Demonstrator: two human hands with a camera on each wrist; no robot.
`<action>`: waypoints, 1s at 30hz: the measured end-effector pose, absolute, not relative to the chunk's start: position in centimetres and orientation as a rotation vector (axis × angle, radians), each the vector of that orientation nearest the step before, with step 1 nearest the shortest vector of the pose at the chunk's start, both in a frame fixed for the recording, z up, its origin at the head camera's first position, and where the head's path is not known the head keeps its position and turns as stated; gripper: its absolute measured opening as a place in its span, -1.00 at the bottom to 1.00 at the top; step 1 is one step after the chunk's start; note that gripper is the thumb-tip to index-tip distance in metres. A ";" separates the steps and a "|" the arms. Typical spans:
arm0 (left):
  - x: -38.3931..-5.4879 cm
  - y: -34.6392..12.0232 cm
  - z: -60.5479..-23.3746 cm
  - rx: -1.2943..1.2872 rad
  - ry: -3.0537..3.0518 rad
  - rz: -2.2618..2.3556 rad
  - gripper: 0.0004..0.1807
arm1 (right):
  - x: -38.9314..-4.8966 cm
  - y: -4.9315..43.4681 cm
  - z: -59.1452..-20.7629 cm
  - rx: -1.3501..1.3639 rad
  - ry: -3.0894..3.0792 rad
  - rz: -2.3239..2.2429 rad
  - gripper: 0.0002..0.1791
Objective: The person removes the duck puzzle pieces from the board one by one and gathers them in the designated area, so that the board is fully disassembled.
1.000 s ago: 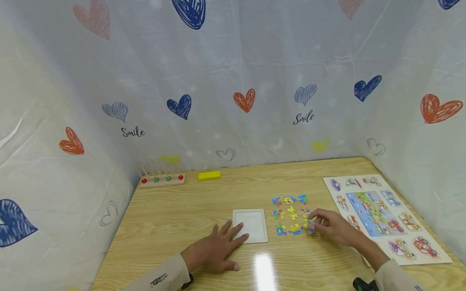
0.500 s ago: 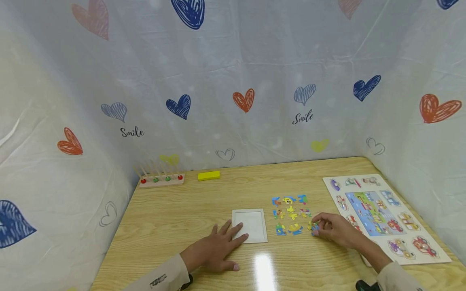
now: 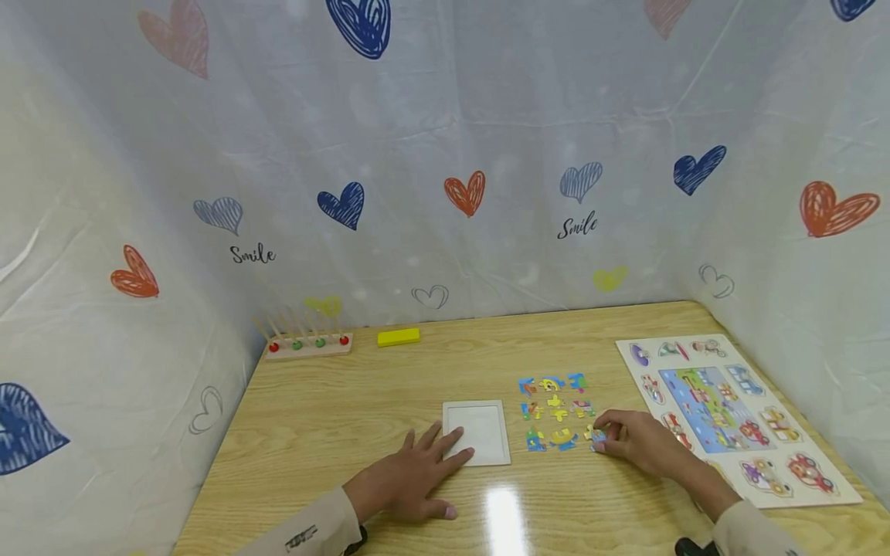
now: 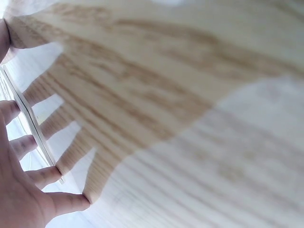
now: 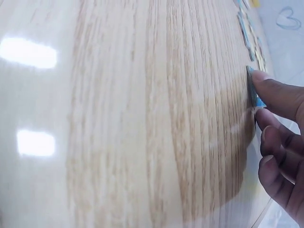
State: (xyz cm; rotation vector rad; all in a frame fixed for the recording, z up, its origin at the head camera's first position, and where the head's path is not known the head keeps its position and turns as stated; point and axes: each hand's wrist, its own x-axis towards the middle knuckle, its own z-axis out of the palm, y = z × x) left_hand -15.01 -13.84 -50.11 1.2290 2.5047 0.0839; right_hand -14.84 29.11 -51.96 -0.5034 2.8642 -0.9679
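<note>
My left hand (image 3: pixel 417 475) lies spread on the wooden table, its fingertips over the left side of a square white puzzle tray (image 3: pixel 506 442). In the left wrist view the same fingers stand straight along the tray's edge (image 4: pixel 35 130). My right hand (image 3: pixel 640 442) pinches a blue and yellow jigsaw piece (image 3: pixel 596 436) between thumb and index finger, at the lower right of the laid-out pieces. Seen from the right wrist, the piece (image 5: pixel 251 85) is low at the tabletop, partly covered by the thumb. Several other jigsaw pieces (image 3: pixel 563 439) lie in loose rows between tray and right hand.
A large picture board (image 3: pixel 709 409) lies at the right, under the right forearm in the head view. At the back left are a wooden peg rack (image 3: pixel 309 347) with red and green beads and a yellow block (image 3: pixel 399 337). Curtains with printed hearts enclose the table.
My right hand has taken hold of the lower-right jigsaw piece and shifted it slightly right, away from its neighbour; it was tilted half a second ago and lies flatter now. The left hand stays put.
</note>
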 end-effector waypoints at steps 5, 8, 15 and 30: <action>-15.0 -13.8 -50.1 1.227 2.502 0.092 -0.09 | -14.8 28.9 -51.6 -0.492 2.839 -0.946 -0.64; -15.0 -13.8 -50.1 1.230 2.503 0.090 -0.09 | -14.8 28.9 -51.5 -0.486 2.835 -0.940 -0.63; -15.0 -13.8 -50.0 1.234 2.501 0.083 -0.09 | -14.7 28.8 -51.5 -0.487 2.841 -0.938 -0.63; -15.0 -13.9 -49.8 1.240 2.502 0.093 -0.09 | -14.6 29.0 -50.5 -0.436 2.846 -0.959 -0.55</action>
